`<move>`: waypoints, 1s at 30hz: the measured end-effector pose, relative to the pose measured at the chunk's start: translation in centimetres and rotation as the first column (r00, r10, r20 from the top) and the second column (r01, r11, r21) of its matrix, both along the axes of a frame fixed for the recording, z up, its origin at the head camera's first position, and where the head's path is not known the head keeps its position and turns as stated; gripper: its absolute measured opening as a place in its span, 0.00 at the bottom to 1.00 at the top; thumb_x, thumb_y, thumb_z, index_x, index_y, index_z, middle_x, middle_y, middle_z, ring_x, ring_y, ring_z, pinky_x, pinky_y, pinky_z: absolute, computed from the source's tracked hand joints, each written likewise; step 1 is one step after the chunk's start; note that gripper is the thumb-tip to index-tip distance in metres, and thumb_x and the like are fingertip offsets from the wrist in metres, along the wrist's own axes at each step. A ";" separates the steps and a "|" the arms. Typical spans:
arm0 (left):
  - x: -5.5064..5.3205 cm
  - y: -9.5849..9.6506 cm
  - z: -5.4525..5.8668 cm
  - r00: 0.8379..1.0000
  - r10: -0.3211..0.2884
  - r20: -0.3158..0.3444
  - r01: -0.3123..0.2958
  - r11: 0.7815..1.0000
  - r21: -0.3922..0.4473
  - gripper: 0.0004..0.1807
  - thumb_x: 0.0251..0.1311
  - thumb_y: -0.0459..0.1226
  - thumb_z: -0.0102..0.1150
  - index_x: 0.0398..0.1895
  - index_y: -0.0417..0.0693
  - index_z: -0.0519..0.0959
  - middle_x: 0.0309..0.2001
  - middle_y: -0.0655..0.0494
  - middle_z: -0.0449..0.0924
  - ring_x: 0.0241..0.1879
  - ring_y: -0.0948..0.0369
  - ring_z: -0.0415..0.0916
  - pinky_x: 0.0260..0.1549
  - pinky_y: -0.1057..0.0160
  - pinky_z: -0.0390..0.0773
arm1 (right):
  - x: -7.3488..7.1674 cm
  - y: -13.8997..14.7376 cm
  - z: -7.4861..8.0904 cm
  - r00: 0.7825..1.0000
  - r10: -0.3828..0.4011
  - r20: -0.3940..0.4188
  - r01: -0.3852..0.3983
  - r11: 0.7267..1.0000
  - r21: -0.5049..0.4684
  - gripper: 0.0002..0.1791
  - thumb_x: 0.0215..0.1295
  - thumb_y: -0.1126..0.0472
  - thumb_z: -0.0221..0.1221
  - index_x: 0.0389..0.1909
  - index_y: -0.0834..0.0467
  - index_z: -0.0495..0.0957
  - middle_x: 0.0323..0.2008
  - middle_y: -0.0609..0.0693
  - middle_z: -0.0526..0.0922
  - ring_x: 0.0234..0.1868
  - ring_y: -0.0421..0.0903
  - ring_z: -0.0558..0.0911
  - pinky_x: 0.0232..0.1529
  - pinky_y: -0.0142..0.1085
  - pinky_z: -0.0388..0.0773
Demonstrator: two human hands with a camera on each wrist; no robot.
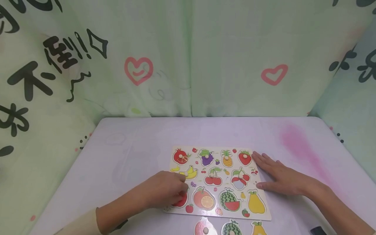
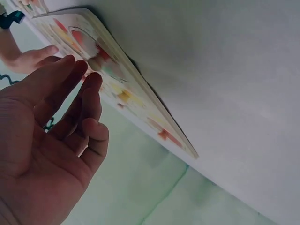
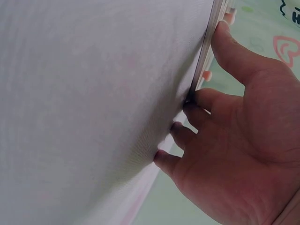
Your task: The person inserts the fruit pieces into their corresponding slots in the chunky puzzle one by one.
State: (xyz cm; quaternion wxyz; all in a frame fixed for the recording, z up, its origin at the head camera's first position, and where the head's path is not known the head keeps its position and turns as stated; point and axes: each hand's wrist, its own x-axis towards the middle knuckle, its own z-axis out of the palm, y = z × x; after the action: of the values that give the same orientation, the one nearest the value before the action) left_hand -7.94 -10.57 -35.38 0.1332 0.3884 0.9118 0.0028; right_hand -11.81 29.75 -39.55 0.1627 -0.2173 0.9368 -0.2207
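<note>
A fruit puzzle board [image 1: 217, 214] lies flat on the table. My left hand [image 1: 168, 189] is over its lower left corner, fingers curled at the red apple puzzle piece [image 1: 181, 200]. In the left wrist view, the thumb and fingertips gather at the knob [image 2: 95, 63] of the apple piece [image 2: 86, 42]. My right hand [image 1: 282, 176] rests along the board's right edge, fingers spread and nearly straight. The right wrist view shows its thumb [image 3: 229, 44] against the board's edge [image 3: 206, 51] and the other fingertips low on the tabletop.
Loose knobbed pieces lie in front of the board: a pink round fruit [image 1: 202, 225], a watermelon [image 1: 235, 225] and a pear [image 1: 258, 228]. Pomegranate, grape, pineapple and strawberry pieces fill the top row. A small black object [image 1: 318, 230] is at the front right. A green curtain [image 1: 223, 49] hangs behind.
</note>
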 end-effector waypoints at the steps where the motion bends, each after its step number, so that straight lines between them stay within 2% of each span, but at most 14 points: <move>1: 0.1 0.2 0.0 1.000 -0.014 -0.012 0.014 1.000 0.000 0.09 0.59 0.46 0.76 0.42 0.62 0.90 0.30 0.69 0.79 0.30 0.72 0.71 0.31 0.75 0.72 | 0.0 0.0 0.0 1.000 0.000 -0.001 0.000 1.000 0.001 0.58 0.61 0.33 0.67 0.84 0.52 0.51 0.83 0.59 0.52 0.81 0.70 0.49 0.72 0.74 0.47; 7: 0.7 1.5 0.0 0.995 -0.100 -0.021 0.101 0.994 0.028 0.10 0.60 0.46 0.76 0.44 0.67 0.90 0.32 0.70 0.81 0.28 0.73 0.70 0.30 0.77 0.69 | -0.1 -0.1 0.0 1.000 0.014 -0.015 -0.014 1.000 -0.001 0.57 0.62 0.35 0.67 0.84 0.53 0.51 0.83 0.60 0.53 0.81 0.71 0.50 0.72 0.74 0.47; 11: 0.9 2.2 -0.1 0.985 -0.166 -0.044 0.168 0.984 0.054 0.11 0.59 0.45 0.76 0.45 0.66 0.89 0.31 0.71 0.79 0.27 0.73 0.68 0.29 0.78 0.66 | -0.1 -0.1 0.0 1.000 0.010 -0.011 -0.010 1.000 0.003 0.57 0.62 0.34 0.67 0.84 0.52 0.51 0.83 0.59 0.52 0.81 0.70 0.49 0.72 0.74 0.47; 16: 1.4 2.9 -0.3 0.971 -0.230 -0.061 0.235 0.968 0.087 0.10 0.62 0.44 0.73 0.47 0.66 0.88 0.33 0.72 0.79 0.30 0.74 0.69 0.30 0.80 0.64 | -0.1 -0.1 0.0 1.000 0.011 -0.010 -0.011 1.000 0.001 0.57 0.62 0.34 0.67 0.84 0.53 0.51 0.83 0.59 0.52 0.81 0.70 0.49 0.72 0.74 0.47; 22: 2.7 3.9 -0.5 0.942 -0.321 -0.100 0.329 0.942 0.070 0.10 0.66 0.49 0.69 0.50 0.70 0.87 0.36 0.74 0.79 0.33 0.76 0.70 0.26 0.80 0.62 | -0.2 -0.1 0.1 1.000 0.004 0.001 -0.004 1.000 0.000 0.58 0.61 0.34 0.67 0.84 0.52 0.51 0.83 0.59 0.52 0.81 0.70 0.49 0.72 0.74 0.46; 27: 3.5 4.6 -0.8 0.922 -0.379 -0.076 0.384 0.920 0.078 0.10 0.68 0.48 0.67 0.50 0.70 0.87 0.38 0.76 0.80 0.33 0.79 0.70 0.27 0.82 0.62 | -0.1 -0.1 0.1 1.000 0.004 -0.002 -0.004 1.000 -0.005 0.58 0.61 0.35 0.67 0.84 0.54 0.51 0.83 0.59 0.52 0.81 0.70 0.49 0.72 0.74 0.47; 30: 3.7 4.9 -1.1 0.900 -0.430 -0.073 0.435 0.898 0.066 0.08 0.67 0.45 0.67 0.47 0.69 0.88 0.34 0.76 0.79 0.30 0.78 0.66 0.26 0.82 0.61 | -0.1 -0.2 0.1 1.000 0.008 -0.004 -0.008 1.000 -0.007 0.57 0.62 0.36 0.67 0.84 0.54 0.51 0.83 0.60 0.52 0.81 0.71 0.49 0.72 0.74 0.47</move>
State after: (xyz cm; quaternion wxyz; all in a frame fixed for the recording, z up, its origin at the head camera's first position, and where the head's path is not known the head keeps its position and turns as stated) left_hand -4.23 -5.65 -36.44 0.0889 0.5863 0.8052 -0.0008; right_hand -11.86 29.57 -39.46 0.1609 -0.2221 0.9355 -0.2226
